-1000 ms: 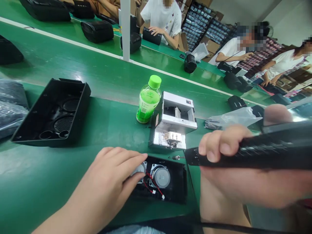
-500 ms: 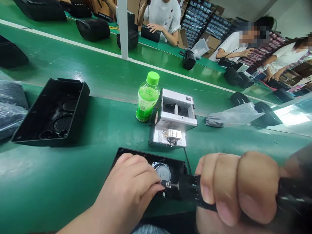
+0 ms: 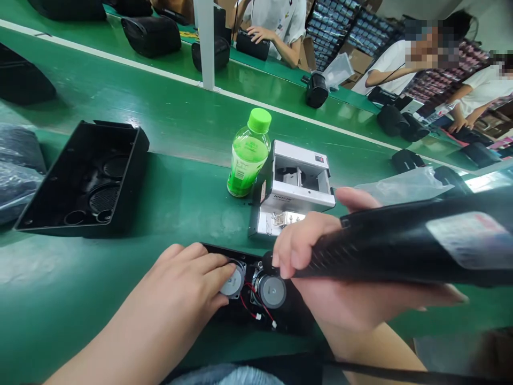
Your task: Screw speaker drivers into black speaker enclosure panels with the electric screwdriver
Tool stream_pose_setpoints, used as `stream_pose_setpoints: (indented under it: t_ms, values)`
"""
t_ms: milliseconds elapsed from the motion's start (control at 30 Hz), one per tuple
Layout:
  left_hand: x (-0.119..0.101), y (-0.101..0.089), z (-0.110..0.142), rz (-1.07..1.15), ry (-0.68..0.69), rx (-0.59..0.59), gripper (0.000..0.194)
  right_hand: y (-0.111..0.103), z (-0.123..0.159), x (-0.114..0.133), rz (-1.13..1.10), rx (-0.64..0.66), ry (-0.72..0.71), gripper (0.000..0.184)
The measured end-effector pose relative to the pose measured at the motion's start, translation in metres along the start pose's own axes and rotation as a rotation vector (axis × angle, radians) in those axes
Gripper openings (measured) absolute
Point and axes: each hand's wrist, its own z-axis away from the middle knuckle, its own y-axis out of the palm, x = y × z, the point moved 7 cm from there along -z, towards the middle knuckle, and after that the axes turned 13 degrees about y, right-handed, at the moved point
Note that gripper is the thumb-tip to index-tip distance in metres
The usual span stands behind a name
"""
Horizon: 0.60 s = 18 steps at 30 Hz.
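My right hand [image 3: 340, 267] is wrapped round a black electric screwdriver [image 3: 385, 240]. Its nose points down and left, at the upper left corner of a round speaker driver [image 3: 272, 292]; the bit's tip is hidden. To the left, my left hand [image 3: 192, 280] has its fingers and thumb closed on a second speaker driver [image 3: 233, 283], partly covering it. Both drivers sit in a black speaker panel [image 3: 292, 315] before me. Red and black wires with white plugs [image 3: 258, 316] lie over the panel.
Behind the panel stand a silver screw feeder [image 3: 296, 184] and a green-capped bottle [image 3: 249, 155]. An open black speaker housing [image 3: 80, 182] lies at left beside plastic-wrapped items [image 3: 18, 171]. A white post [image 3: 206, 48] rises beyond. Co-workers [image 3: 276, 32] handle black speakers across the bench.
The screwdriver has swung from pointing sideways near my left fingers to angling down at the right-hand driver. My left hand has moved left and taken hold of the other driver.
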Motion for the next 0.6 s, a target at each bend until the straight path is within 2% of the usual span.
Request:
stream_pose_setpoints:
  t_ms: [67, 200, 333, 500, 600]
  values:
    - [0.002, 0.005, -0.003, 0.059, -0.009, 0.028, 0.021, -0.001, -0.003, -0.011, -0.129, -0.012, 0.022, 0.055]
    - [0.005, 0.007, -0.005, 0.130, -0.013, -0.010, 0.025, 0.001, -0.005, -0.022, -0.143, -0.038, 0.049, 0.044]
    - [0.007, 0.007, -0.004, 0.151, -0.019, -0.023, 0.027, 0.002, -0.006, -0.025, -0.128, -0.022, 0.070, 0.048]
    - [0.009, 0.012, -0.002, 0.189, -0.083, 0.062, 0.028, 0.003, -0.007, -0.029, -0.088, -0.023, 0.089, 0.045]
    - [0.008, 0.013, -0.003, 0.187, -0.076, 0.065, 0.028, 0.005, -0.006, -0.032, -0.081, 0.002, 0.097, 0.049]
